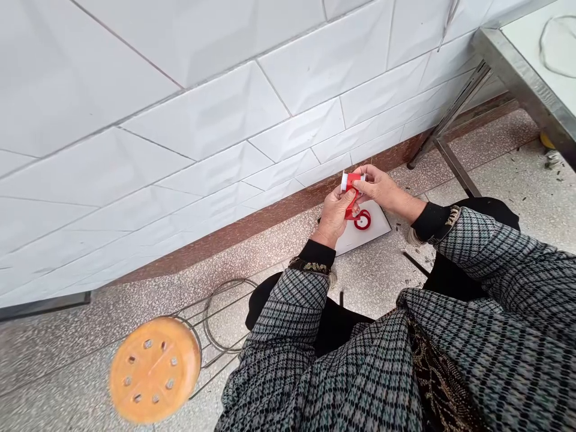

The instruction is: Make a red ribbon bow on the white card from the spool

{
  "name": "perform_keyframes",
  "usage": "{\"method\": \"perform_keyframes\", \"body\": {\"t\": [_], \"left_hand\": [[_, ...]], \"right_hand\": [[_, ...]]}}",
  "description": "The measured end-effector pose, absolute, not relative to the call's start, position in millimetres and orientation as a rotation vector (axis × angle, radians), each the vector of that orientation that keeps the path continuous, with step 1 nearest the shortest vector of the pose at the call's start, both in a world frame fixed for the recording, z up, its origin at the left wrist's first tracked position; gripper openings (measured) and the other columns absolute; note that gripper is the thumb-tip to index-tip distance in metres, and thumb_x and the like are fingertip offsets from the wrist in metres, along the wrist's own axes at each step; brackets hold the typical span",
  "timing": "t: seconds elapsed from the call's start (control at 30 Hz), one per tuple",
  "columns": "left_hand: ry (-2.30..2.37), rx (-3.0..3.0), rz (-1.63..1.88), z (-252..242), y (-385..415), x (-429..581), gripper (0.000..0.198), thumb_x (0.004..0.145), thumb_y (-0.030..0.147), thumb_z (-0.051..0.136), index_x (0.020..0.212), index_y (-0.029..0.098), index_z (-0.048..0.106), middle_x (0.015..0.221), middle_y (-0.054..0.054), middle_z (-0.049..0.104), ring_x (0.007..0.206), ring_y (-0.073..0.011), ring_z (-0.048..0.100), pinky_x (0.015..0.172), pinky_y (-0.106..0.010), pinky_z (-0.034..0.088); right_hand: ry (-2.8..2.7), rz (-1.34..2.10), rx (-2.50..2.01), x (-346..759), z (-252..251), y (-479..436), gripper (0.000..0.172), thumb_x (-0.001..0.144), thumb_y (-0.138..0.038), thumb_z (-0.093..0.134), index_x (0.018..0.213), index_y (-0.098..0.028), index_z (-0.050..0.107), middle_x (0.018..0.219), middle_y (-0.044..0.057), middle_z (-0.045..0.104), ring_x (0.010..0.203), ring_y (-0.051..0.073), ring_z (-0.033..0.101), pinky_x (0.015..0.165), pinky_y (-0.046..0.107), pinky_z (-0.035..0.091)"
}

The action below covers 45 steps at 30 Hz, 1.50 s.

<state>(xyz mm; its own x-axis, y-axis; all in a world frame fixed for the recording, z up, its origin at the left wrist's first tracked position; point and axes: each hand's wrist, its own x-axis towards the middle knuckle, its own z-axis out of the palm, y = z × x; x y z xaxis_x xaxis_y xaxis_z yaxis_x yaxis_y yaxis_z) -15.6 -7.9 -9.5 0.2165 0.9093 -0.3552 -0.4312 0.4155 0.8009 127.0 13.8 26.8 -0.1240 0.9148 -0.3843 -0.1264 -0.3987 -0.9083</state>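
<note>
Both hands meet over a small red and white roll (354,179), which looks like a spool of red ribbon. My left hand (333,211) is closed on its lower left side, with a red strip hanging between the fingers. My right hand (381,188) pinches the spool from the upper right, thumb on its red face. Just below the hands, a red ring-shaped coil (362,221) lies on a white flat board or box (375,227) on the floor. The fingers partly hide the spool and the strip.
A round orange stool (155,369) with metal legs lies tipped over at lower left. At upper right stands a metal-framed table (522,78). A white tiled wall (225,144) runs close in front. Small dark scraps lie on the speckled floor (495,168).
</note>
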Motion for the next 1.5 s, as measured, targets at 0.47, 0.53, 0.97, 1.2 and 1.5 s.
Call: {"method": "perform_keyframes", "body": {"t": [0.47,0.53,0.97,1.2,1.5], "left_hand": [[0.939,0.656,0.982,-5.9,-12.7,-12.0,0.034,0.083,0.043,0.085,0.081,0.017,0.062,0.049,0.010,0.043,0.041,-0.0045,0.036,0.046,-0.021,0.030],[0.968,0.676,0.958,-6.4,-13.8,-10.7,0.039,0.081,0.048,0.086,0.079,0.018,0.061,0.046,0.011,0.037,0.039,-0.0041,0.029,0.043,-0.021,0.023],[1.136,0.742,0.974,-6.9,-16.8,-8.0,0.049,0.081,0.061,0.082,0.073,0.018,0.060,0.044,0.012,0.029,0.040,-0.0039,0.019,0.042,-0.022,0.013],[1.092,0.693,1.033,-11.7,-20.1,-6.8,0.057,0.079,0.068,0.081,0.069,0.019,0.054,0.044,0.011,0.031,0.038,-0.0031,0.020,0.042,-0.022,0.014],[1.152,0.616,1.016,-9.0,-16.6,-6.5,0.049,0.076,0.057,0.089,0.084,0.019,0.059,0.047,0.013,0.035,0.039,-0.0023,0.024,0.042,-0.021,0.012]], "right_hand": [[-0.729,1.683,-1.523,130.9,45.3,23.9,0.016,0.106,-0.009,0.062,0.094,-0.018,0.056,0.068,-0.004,0.064,0.047,0.008,0.058,0.047,0.019,0.057],[-0.674,1.729,-1.522,131.2,47.2,23.4,0.017,0.108,-0.011,0.059,0.094,-0.019,0.055,0.068,-0.002,0.066,0.047,0.008,0.058,0.047,0.018,0.056],[-0.306,1.934,-1.363,136.0,35.5,23.1,0.023,0.111,-0.018,0.054,0.090,-0.017,0.062,0.074,0.002,0.069,0.059,0.010,0.064,0.055,0.017,0.059],[-0.211,1.980,-1.328,135.5,32.8,23.8,0.018,0.111,-0.018,0.054,0.094,-0.018,0.062,0.079,0.002,0.070,0.062,0.010,0.066,0.055,0.016,0.060],[-0.196,1.989,-1.288,135.4,28.2,21.3,0.018,0.111,-0.022,0.056,0.094,-0.018,0.063,0.077,0.000,0.070,0.061,0.009,0.066,0.056,0.014,0.060]]}}
